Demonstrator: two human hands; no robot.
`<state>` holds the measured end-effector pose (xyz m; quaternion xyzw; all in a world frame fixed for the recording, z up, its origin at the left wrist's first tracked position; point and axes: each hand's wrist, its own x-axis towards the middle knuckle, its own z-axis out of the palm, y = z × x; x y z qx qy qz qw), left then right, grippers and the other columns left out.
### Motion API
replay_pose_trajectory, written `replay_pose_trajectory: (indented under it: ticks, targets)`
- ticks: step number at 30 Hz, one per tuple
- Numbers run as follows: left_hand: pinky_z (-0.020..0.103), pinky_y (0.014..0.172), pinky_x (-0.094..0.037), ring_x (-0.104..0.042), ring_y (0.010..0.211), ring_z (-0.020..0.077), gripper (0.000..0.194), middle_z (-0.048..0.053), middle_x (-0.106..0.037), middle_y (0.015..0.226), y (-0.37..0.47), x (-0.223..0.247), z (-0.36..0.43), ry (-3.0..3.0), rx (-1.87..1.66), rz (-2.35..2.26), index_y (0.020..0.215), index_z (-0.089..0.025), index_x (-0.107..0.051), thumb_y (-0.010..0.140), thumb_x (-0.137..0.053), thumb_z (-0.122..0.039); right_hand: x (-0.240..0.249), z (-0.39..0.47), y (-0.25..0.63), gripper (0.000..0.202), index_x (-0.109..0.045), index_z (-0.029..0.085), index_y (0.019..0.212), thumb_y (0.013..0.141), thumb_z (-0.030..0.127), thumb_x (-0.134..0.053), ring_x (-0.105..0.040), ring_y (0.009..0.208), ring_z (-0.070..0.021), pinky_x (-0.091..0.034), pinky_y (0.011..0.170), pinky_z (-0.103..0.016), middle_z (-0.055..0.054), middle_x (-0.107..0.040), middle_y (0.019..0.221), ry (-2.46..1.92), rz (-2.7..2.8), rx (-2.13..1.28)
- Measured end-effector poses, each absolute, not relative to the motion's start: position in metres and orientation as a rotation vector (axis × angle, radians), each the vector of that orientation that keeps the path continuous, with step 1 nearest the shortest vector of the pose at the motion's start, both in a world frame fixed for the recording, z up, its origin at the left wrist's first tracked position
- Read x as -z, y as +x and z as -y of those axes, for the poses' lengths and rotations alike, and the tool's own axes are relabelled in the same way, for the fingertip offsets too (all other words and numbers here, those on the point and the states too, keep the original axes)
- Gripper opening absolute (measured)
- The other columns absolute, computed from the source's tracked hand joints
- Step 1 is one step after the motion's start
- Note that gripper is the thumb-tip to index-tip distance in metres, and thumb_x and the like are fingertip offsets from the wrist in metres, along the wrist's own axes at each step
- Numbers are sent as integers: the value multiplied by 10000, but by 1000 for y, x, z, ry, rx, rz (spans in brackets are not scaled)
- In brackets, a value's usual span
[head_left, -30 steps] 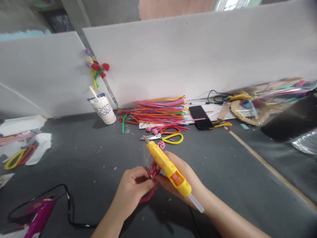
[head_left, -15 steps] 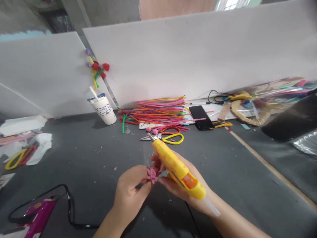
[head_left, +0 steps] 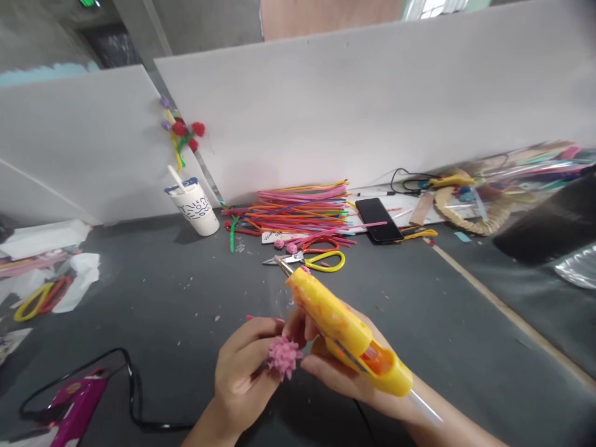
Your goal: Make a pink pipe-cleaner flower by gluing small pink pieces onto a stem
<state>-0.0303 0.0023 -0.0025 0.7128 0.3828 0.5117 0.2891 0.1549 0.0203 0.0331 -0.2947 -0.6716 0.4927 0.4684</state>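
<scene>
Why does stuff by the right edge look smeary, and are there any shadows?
Head view: the black object looks stretched and blurry, probably from the lens; soft shadows darken the table beside the cup and below the left hand and right hand.

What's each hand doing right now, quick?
Left hand: closed on the pink flower.
Right hand: holding the yellow glue gun.

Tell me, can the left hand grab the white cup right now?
Probably not while full: the left hand is holding the pink flower. Nothing big seems to stand between it and the white cup, though.
</scene>
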Motion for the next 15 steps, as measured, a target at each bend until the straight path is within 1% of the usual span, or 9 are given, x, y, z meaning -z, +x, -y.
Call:
replay_pose_trajectory:
  ticks: [4, 7, 9, 11, 13, 15]
  targets:
    - [269, 623, -479, -639, 673, 197, 252, 38, -716, 769, -25, -2, -4, 1861, -1337, -1064, 771, -283, -761, 763, -653, -55, -23, -22, 152, 138, -523, 241, 815, 781, 174, -638, -594, 688, -141, -507, 644, -258, -2, -615, 815, -786, 1705, -1083]
    - [248, 590, -457, -600, 618, 175, 164, 23, -667, 675, -20, -6, -6, 1819, -1277, -1132, 683, -242, -710, 764, -672, -104, -15, -23, 149, 131, -509, 237, 800, 778, 177, -624, -575, 666, -137, -495, 622, -248, 5, -585, 795, -860, 1698, -1020]
    - [228, 579, -454, -576, 600, 153, 133, 4, -629, 646, -15, -6, -5, 1703, -1258, -1163, 661, -229, -671, 753, -703, -138, -12, -24, 148, 128, -497, 237, 783, 775, 199, -619, -573, 654, -139, -494, 610, -249, 6, -582, 779, -912, 1666, -1004]
    - [206, 619, -480, -595, 634, 133, 142, -16, -638, 697, -11, -4, -4, 1470, -1288, -1161, 714, -236, -648, 713, -756, -144, -11, -25, 147, 119, -500, 237, 774, 767, 211, -616, -577, 650, -143, -495, 602, -251, 2, -593, 769, -973, 1620, -1019]
    - [202, 650, -511, -640, 688, 127, 272, -27, -670, 794, -7, -2, -2, 1198, -1315, -1116, 860, -265, -645, 672, -805, -151, -11, -26, 147, 106, -513, 237, 779, 757, 213, -614, -585, 659, -147, -498, 611, -254, -1, -606, 768, -1012, 1566, -1047]
    - [199, 583, -524, -665, 676, 128, 382, -16, -688, 874, -5, -2, -2, 1005, -1310, -1052, 1008, -288, -639, 681, -816, -199, -11, -28, 147, 103, -515, 237, 787, 755, 214, -610, -588, 659, -144, -499, 614, -250, 2, -609, 765, -1020, 1513, -1108]
